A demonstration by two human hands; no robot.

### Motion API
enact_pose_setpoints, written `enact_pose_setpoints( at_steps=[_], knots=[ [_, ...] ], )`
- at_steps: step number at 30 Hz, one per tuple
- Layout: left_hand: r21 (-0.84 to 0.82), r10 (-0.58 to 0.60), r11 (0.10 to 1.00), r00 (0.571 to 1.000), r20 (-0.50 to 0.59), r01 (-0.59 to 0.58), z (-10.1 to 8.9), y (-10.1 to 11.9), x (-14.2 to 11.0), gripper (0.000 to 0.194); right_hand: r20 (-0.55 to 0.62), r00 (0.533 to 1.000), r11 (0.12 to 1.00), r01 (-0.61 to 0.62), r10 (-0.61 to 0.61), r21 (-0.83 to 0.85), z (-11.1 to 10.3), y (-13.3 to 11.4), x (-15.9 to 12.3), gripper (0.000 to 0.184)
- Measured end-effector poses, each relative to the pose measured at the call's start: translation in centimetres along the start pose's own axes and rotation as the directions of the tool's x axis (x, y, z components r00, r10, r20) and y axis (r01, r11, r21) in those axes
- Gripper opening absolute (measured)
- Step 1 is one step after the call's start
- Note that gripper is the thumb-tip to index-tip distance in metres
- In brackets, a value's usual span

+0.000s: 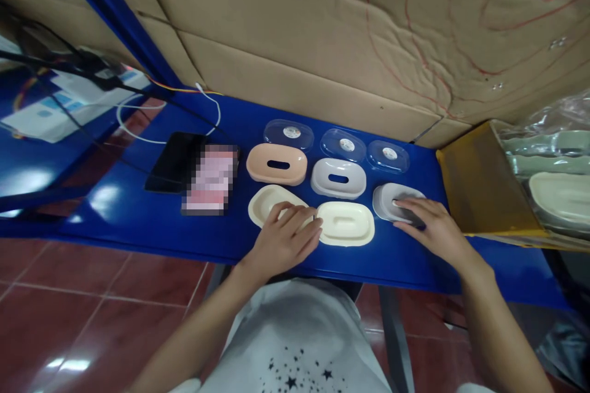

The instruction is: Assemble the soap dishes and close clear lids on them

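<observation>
Pale-grey oval plastic dish [385,203] under our right hand [431,224], fingers arched, pinch unclear; cream rounded plastic tray [348,225] beside our left hand [286,234], fingers bunched, hold unclear. Light, even rim pressure should serve best.

I see a blue table [138,221] with three clear lids [338,144] in its far row, a peach dish [278,177] and two whitish dishes [338,191] nearer, two cream trays [345,234] nearest, a black tablet [168,163] left, and a yellowish-brown box [483,190] right.

White cable [219,112], cardboard [295,37], tiled floor [115,319]
</observation>
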State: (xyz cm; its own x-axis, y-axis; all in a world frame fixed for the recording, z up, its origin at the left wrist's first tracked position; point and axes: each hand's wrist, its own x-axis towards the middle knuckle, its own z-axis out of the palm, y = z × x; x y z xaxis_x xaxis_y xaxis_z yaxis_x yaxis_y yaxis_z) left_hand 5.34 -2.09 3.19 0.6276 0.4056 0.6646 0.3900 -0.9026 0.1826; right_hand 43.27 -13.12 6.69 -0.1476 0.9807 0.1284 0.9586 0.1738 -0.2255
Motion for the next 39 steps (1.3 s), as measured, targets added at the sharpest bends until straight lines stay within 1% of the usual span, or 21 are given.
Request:
enact_pose_setpoints(
  at_steps=[2, 4, 8, 10, 13, 15, 18, 20, 23, 25, 27, 30, 32, 34, 36, 39],
  knots=[
    [0.002, -0.011, 1.000, 1.000, -0.012, 0.011, 0.0, 0.0, 0.1, 0.013, -0.034, 0.999, 0.999, -0.001, -0.001, -0.038, 0.5, -0.4, -1.1, 0.040],
    [-0.008, -0.012, 1.000, 1.000, -0.007, 0.012, 0.0, -0.1, 0.2, 0.011, -0.035, 0.999, 1.000, 0.008, -0.009, -0.030, 0.3, -0.9, -2.0, 0.037],
    [-0.037, -0.014, 0.999, 0.999, 0.031, 0.015, 0.1, -0.2, 0.2, 0.010, 0.007, 1.000, 1.000, -0.006, 0.007, -0.007, -1.6, -1.4, -3.5, 0.035],
    [-0.047, -0.018, 0.999, 0.999, 0.045, 0.020, 0.3, -0.2, 0.2, 0.011, -0.014, 1.000, 1.000, -0.020, 0.019, -0.023, -2.6, -1.2, -3.4, 0.035],
    [-0.032, -0.028, 0.999, 0.999, 0.025, 0.029, 0.6, -0.2, 0.2, 0.011, -0.099, 0.995, 0.998, -0.027, 0.021, -0.062, -3.1, -0.2, -1.3, 0.036],
    [-0.005, -0.043, 0.999, 0.999, 0.005, 0.043, 0.4, -0.2, 0.1, 0.010, -0.106, 0.994, 0.998, -0.009, 0.002, -0.063, -2.9, 0.5, 1.2, 0.036],
    [0.026, -0.079, 0.997, 0.997, 0.013, 0.079, -0.7, -0.4, -0.5, 0.012, -0.036, 0.998, 0.998, 0.052, -0.053, -0.021, -2.1, 1.4, 4.8, 0.034],
    [0.042, -0.129, 0.991, 0.990, 0.055, 0.126, -1.9, -0.7, -1.3, 0.017, 0.017, 0.997, 0.997, 0.078, -0.078, -0.003, -1.5, 1.8, 6.4, 0.033],
    [0.069, -0.216, 0.976, 0.963, 0.159, 0.207, -3.7, -1.3, -2.6, 0.035, 0.099, 0.991, 0.996, 0.085, -0.087, 0.024, -0.6, 2.2, 7.3, 0.032],
    [0.064, -0.231, 0.973, 0.949, 0.214, 0.223, -4.6, -1.8, -3.4, 0.041, 0.125, 0.989, 0.996, 0.075, -0.082, 0.057, -0.2, 2.3, 7.2, 0.032],
    [0.039, -0.209, 0.978, 0.948, 0.238, 0.206, -5.0, -2.2, -3.9, 0.041, 0.117, 0.991, 0.995, 0.056, -0.065, 0.081, -0.3, 2.0, 6.8, 0.032],
    [0.020, -0.177, 0.984, 0.955, 0.236, 0.177, -5.2, -2.7, -4.3, 0.037, 0.078, 0.997, 0.997, 0.010, -0.016, 0.080, -1.4, 1.0, 5.5, 0.033],
    [0.033, -0.181, 0.984, 0.958, 0.222, 0.178, -5.0, -2.8, -4.4, 0.033, 0.044, 0.998, 0.997, -0.045, 0.042, 0.069, -2.4, 0.1, 3.9, 0.034],
    [0.048, -0.197, 0.980, 0.957, 0.211, 0.191, -4.8, -2.7, -4.5, 0.029, 0.025, 0.995, 0.992, -0.101, 0.100, 0.073, -2.8, -1.0, 1.8, 0.035],
    [0.060, -0.213, 0.977, 0.956, 0.202, 0.205, -4.5, -2.6, -4.8, 0.025, 0.042, 0.991, 0.988, -0.128, 0.124, 0.086, -2.4, -1.8, -0.6, 0.035],
    [0.087, -0.226, 0.973, 0.958, 0.175, 0.213, -4.1, -2.4, -5.0, 0.021, 0.072, 0.991, 0.990, -0.117, 0.111, 0.076, -0.8, -2.4, -4.0, 0.035]
  ],
)
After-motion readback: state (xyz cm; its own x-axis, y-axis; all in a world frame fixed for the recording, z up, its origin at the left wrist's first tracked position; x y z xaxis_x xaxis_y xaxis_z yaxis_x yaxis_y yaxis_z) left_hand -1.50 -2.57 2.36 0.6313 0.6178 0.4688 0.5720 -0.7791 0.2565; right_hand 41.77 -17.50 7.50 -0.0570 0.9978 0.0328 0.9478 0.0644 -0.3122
